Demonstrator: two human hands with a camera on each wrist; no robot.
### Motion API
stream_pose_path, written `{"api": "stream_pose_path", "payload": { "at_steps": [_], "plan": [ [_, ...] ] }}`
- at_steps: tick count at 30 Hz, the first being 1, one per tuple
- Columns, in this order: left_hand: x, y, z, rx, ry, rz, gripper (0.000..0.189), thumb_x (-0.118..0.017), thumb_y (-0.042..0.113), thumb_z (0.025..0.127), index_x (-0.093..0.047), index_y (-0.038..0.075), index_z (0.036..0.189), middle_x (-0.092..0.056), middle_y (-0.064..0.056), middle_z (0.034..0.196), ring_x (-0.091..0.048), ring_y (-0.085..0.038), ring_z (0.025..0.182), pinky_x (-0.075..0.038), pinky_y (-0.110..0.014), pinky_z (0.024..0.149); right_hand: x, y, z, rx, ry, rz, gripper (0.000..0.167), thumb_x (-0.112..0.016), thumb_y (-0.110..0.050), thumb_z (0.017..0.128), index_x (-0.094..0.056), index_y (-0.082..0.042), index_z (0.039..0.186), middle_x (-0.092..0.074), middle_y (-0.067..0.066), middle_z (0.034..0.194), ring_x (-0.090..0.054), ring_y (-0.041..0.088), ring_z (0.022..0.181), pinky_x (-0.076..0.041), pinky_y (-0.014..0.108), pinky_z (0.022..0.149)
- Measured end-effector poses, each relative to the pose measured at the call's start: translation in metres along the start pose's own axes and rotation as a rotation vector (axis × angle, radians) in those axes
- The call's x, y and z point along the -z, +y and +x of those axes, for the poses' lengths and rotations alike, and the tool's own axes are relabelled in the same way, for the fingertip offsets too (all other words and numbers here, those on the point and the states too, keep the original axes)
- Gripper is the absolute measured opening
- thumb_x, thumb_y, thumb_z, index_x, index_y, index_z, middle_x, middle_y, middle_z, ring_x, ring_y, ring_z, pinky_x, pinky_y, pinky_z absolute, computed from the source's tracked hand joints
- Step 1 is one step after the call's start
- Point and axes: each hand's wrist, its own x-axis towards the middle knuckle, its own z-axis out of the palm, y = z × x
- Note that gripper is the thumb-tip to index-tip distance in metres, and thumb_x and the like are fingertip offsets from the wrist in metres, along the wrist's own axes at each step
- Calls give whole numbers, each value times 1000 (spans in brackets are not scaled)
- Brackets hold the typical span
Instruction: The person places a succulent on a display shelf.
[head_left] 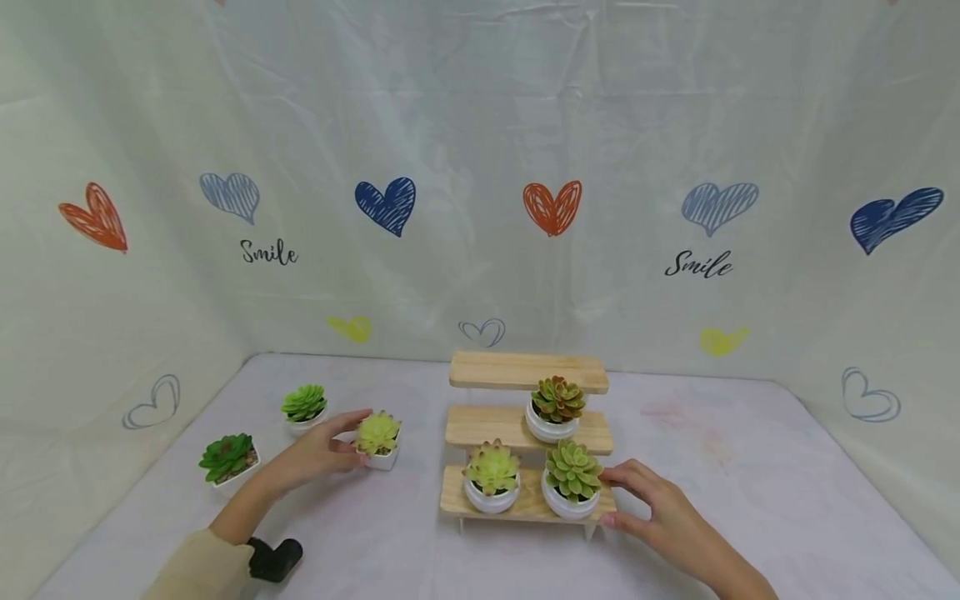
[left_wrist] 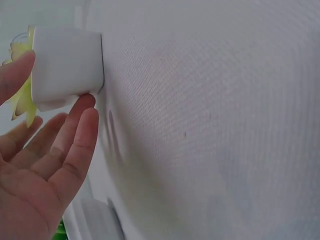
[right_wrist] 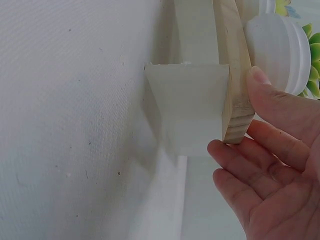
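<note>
A light green succulent with pinkish tips in a square white pot (head_left: pixel 377 439) stands on the table left of the shelf. My left hand (head_left: pixel 335 446) pinches it, thumb at the near side by the rim and fingers round the back; in the left wrist view, a fingertip meets the pot wall low down. A three-tier wooden plant stand (head_left: pixel 491 427) holds three succulents in round white pots. At the right end of its lowest board (right_wrist: pixel 240 107), my right hand (head_left: pixel 656 508) grips the corner, thumb above beside the green succulent (head_left: pixel 573 471), other fingers below.
On the lowest tier's left sits a pale succulent (head_left: pixel 491 468), and a reddish one (head_left: pixel 557 400) stands on the middle tier. Two green succulents, one bright (head_left: pixel 303 403) and one dark (head_left: pixel 227 457), stand at the left. A black object (head_left: pixel 275 560) lies by the left sleeve.
</note>
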Motion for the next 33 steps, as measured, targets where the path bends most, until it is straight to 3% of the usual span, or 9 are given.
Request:
{"api": "stream_pose_path", "payload": {
  "at_steps": [8,18,22,29,33],
  "plan": [
    [-2,-2,4,44,28,24,70,-69,18,84,-33,-2,141,-43,-28,133,-58,-21,98,-51,-29,76,0,-1,-1,-30,-13,9,36,-70,-25,81,-61,-9,111,-59,-6,104,-54,-5,103,-54,30,81],
    [-4,-2,5,51,57,59,68,-72,21,81,-39,-8,133,-45,-30,127,-60,-20,93,-51,-29,73,0,-1,-1,-37,-20,18,35,-70,-24,82,-60,-9,112,-59,-5,105,-54,-5,103,-54,29,82],
    [-3,-4,6,43,73,83,67,-73,22,81,-42,-8,132,-48,-30,126,-61,-22,95,-52,-28,73,0,-1,-1,-29,-17,15,35,-70,-24,81,-60,-9,112,-59,-5,105,-54,-4,103,-54,30,82],
    [-5,-7,5,-39,67,100,65,-70,19,83,-40,-12,131,-55,-27,119,-65,-25,94,-51,-23,68,0,-1,-1,-32,-21,20,36,-70,-25,81,-60,-8,112,-59,-4,105,-55,-1,103,-54,33,82],
    [-6,-6,5,-11,115,148,66,-71,23,82,-42,-10,131,-63,-20,110,-65,-21,90,-50,-24,66,1,-1,0,-44,-25,20,37,-70,-26,81,-60,-9,112,-59,-4,105,-55,-1,103,-54,34,82]
  ]
}}
